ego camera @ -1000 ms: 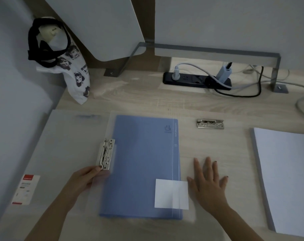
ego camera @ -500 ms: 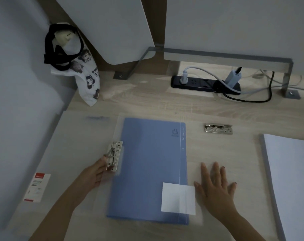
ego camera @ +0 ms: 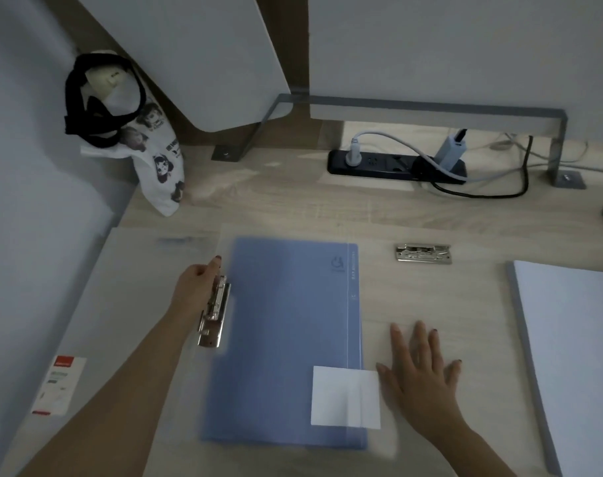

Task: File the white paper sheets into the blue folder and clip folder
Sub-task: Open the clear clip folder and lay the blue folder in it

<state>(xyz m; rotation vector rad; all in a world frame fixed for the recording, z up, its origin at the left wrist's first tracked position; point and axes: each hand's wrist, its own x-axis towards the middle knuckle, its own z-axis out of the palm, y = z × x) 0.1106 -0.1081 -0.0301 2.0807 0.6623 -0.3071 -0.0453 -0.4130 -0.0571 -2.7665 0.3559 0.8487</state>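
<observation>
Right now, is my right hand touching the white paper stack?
Apart. The head view shows bare desk between the right hand, lying flat, and the white paper stack.

Left hand [ego camera: 197,290] holds metal clip [ego camera: 214,313] at left edge of blue folder [ego camera: 286,339]. Right hand [ego camera: 420,370] lies flat on worktop [ego camera: 327,208].

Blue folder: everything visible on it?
The blue folder lies flat and closed on the desk, matt light-blue plastic by its look. A small logo sits top right, beside a pale line along the right edge. A white label overlaps its lower right corner. The metal clip, gripped by the left hand, overlaps its left edge.
</observation>
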